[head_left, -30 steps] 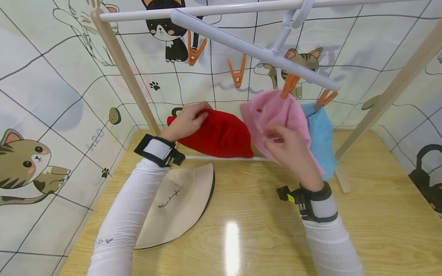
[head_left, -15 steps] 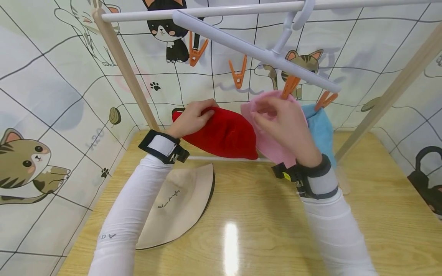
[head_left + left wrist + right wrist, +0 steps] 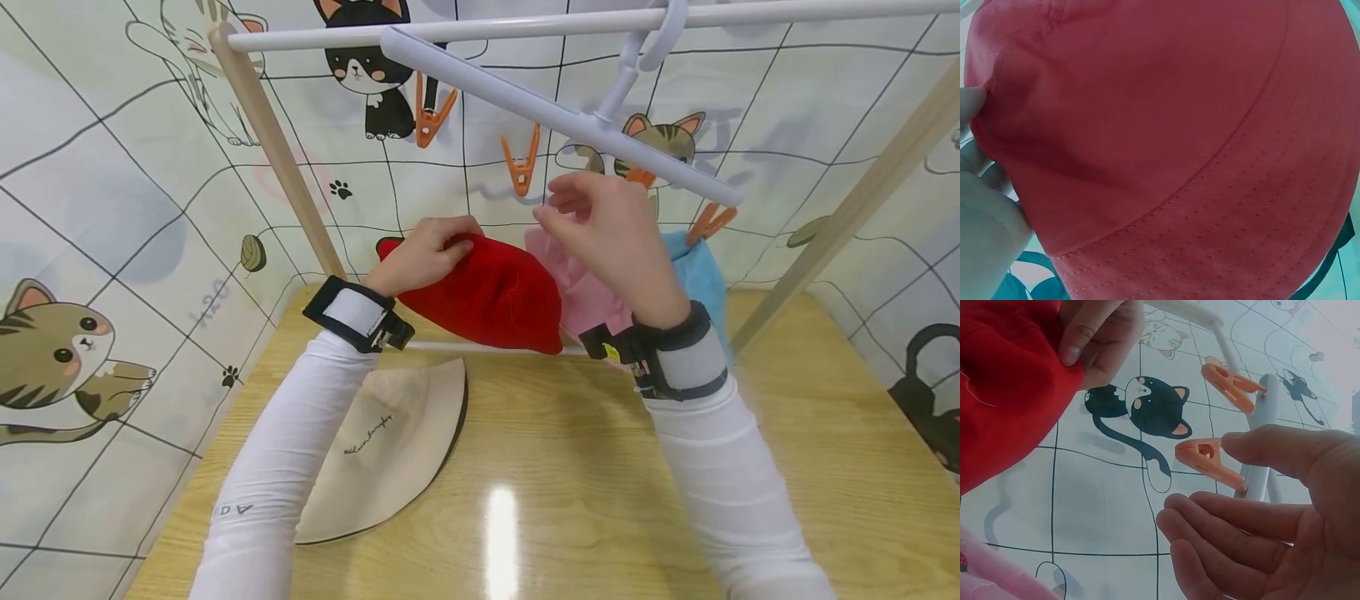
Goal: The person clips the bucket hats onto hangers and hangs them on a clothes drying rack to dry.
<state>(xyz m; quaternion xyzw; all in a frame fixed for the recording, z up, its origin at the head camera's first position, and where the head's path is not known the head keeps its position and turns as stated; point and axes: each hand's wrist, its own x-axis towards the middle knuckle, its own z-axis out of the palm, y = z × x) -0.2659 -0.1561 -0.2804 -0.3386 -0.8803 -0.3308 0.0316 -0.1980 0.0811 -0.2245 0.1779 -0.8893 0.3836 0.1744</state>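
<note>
My left hand pinches the edge of a red bucket hat, holding it up below the hanger. Stitched rows on the brim of this red hat fill much of the left wrist view. Fingers spread apart, my right hand is raised in front of a pink hat and holds nothing. In the right wrist view its thumb appears close to an orange clothespin; whether they touch I cannot tell. That middle clothespin and the left clothespin hang with nothing clipped.
A tilted white hanger hangs from the rack's white rod. A blue hat hangs at the right from its clothespin. On the wooden table lies a beige hat. Wooden posts flank the rack.
My right hand has risen from the lower part of the pink hat to near the clothespins, its fingers spreading. My left hand and the red hat have shifted slightly right.
</note>
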